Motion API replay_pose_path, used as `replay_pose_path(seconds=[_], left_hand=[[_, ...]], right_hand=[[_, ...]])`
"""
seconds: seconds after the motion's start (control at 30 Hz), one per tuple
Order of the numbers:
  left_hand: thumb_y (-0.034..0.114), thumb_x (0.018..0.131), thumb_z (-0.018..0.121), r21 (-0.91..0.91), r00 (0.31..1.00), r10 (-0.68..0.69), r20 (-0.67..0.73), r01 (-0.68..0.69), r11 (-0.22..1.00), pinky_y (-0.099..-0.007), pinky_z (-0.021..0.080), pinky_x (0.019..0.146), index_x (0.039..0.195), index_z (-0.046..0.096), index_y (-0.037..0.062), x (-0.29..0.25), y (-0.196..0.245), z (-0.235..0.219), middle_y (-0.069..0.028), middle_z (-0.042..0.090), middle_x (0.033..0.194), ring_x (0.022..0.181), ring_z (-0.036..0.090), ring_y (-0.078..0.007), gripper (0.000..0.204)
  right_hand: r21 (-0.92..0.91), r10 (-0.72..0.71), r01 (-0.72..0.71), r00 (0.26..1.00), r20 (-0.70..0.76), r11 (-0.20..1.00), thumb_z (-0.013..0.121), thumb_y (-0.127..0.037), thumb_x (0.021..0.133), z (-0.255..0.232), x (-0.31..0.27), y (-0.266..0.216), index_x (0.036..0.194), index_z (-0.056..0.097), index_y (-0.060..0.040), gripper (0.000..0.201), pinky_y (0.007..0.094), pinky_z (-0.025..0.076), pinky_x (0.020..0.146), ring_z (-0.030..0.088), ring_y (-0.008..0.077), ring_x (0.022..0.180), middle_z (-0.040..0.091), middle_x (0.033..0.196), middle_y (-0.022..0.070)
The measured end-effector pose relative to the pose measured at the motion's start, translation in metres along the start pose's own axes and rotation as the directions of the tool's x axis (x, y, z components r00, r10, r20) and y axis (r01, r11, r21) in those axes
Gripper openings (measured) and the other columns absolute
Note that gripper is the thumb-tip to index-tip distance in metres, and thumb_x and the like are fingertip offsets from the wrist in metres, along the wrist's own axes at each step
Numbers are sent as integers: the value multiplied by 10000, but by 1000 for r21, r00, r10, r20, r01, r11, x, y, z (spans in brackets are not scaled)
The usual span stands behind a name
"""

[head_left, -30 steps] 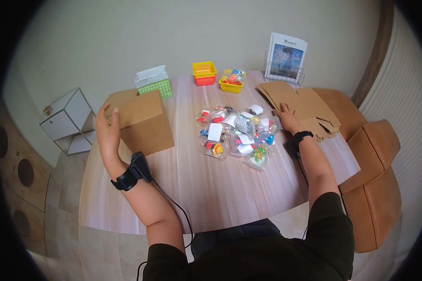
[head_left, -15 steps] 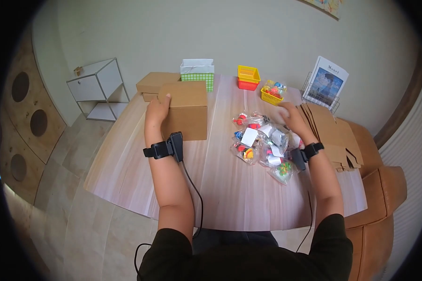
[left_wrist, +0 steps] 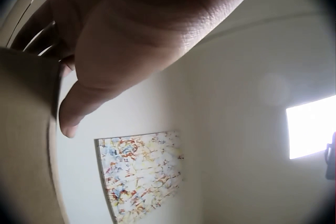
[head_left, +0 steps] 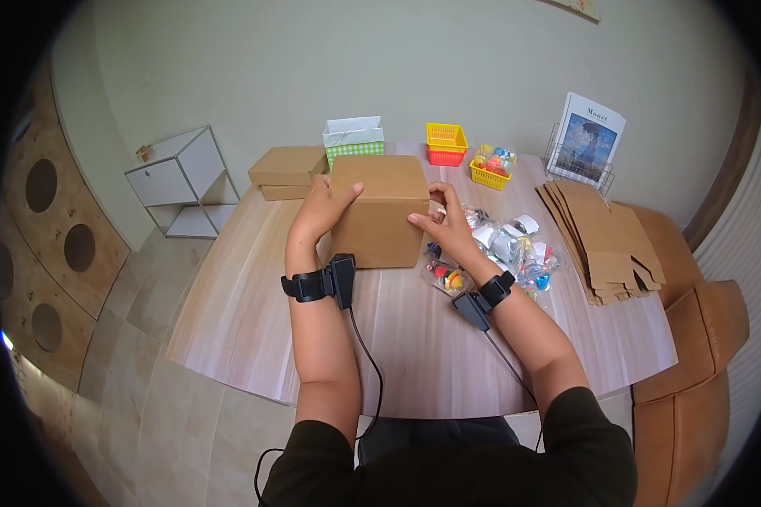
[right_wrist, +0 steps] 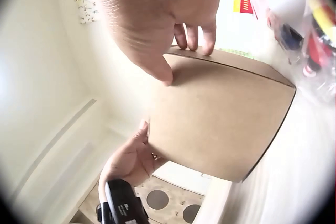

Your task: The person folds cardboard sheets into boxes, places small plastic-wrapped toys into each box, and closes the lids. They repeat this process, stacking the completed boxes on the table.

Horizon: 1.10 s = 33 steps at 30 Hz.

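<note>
A closed brown cardboard box (head_left: 377, 237) stands on the table in front of me. My left hand (head_left: 320, 209) holds its left side, the thumb lying over the top edge and the other fingers going behind. At the right side my right hand (head_left: 451, 230) grips it, thumb (right_wrist: 161, 75) on the front face and fingers (right_wrist: 209, 40) bent over the neighbouring side. Just right of the box lies a heap of clear bags (head_left: 516, 245) holding small colourful toys and white cards, partly hidden by my right hand and forearm.
More cardboard boxes (head_left: 287, 160) sit behind at the left, near a green-checked bag (head_left: 355, 139). Yellow and red baskets (head_left: 446, 145) stand at the back, one yellow basket (head_left: 490, 174) filled with bagged toys. Flattened cartons (head_left: 609, 245) lie at the right, before a magazine rack (head_left: 585, 139).
My right hand has left the flattened cartons, passed over the bags and come to the box's right side. The box has moved right, away from the boxes behind. The head view has shifted.
</note>
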<state>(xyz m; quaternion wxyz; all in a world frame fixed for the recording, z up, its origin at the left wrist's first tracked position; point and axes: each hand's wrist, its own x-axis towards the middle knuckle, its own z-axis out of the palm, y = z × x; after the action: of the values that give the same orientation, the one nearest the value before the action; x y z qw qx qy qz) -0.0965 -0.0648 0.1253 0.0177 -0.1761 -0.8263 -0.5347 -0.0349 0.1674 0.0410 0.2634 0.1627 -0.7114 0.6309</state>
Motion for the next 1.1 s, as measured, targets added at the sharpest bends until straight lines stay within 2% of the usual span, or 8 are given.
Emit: replay_pose_path(seconds=[0.17,0.27,0.33,0.57,0.8,0.97,1.07,1.1], left_hand=[[375,777,779,-195,987,148,55,-135,972,-361,419,991,1272,460,-60,-17,32,9,-200,570,1209,1164,551,-265,732],[279,793,779,-333,902,397,171,-326,885,-354,429,996,1289,471,-33,-22,36,22,-174,557,1249,1173,550,-253,662],[214,796,776,-374,782,535,319,-416,829,-353,452,985,1300,473,-27,-23,42,40,-169,529,1301,1174,554,-260,636],[260,853,716,-48,922,328,204,-325,944,-363,474,945,1209,568,-34,-34,57,72,-153,617,1223,1129,601,-280,485],[273,879,602,402,936,351,17,-328,855,-428,501,831,1128,617,-26,-31,46,76,-281,650,1026,977,620,-411,389],[228,896,548,538,961,261,-94,-172,825,-478,504,776,1106,621,-41,-31,56,76,-295,654,922,890,633,-433,349],[191,909,521,450,925,357,-133,-265,853,-510,496,747,1153,599,-52,-26,48,64,-304,649,883,856,624,-464,352],[202,923,526,454,923,365,-125,-274,848,-392,522,668,1221,581,-42,-16,35,61,-237,675,801,740,671,-331,389]], right_hand=[[11,-114,117,979,-170,993,737,-116,821,-7,-15,-38,1278,474,-77,528,388,420,1001,453,235,1217,434,1281,100],[-534,-413,309,907,-84,787,719,-161,834,-24,-22,-68,1149,624,-86,338,410,386,1005,468,289,1182,481,1275,120],[-593,-386,288,922,-42,752,694,-182,834,-24,-32,-84,969,714,-91,164,424,362,996,492,332,1121,564,1182,140],[-806,-349,374,910,224,458,697,-226,817,-38,-33,-103,868,708,-66,167,418,386,903,518,300,1083,632,1072,85],[-813,-333,445,883,330,375,712,-258,811,-24,-44,-103,977,659,-5,308,440,390,958,463,341,1165,556,1186,145],[-900,-312,311,926,214,306,741,-247,775,-25,-48,-107,1269,471,84,653,427,379,1006,436,361,1222,476,1261,208],[-931,-374,187,925,59,315,740,-262,787,-39,-44,-109,1356,380,104,767,439,374,1025,414,382,1251,431,1327,237],[-945,-387,115,922,-14,307,740,-276,790,-44,-42,-110,1354,382,109,772,444,367,1035,404,387,1266,418,1348,240]])
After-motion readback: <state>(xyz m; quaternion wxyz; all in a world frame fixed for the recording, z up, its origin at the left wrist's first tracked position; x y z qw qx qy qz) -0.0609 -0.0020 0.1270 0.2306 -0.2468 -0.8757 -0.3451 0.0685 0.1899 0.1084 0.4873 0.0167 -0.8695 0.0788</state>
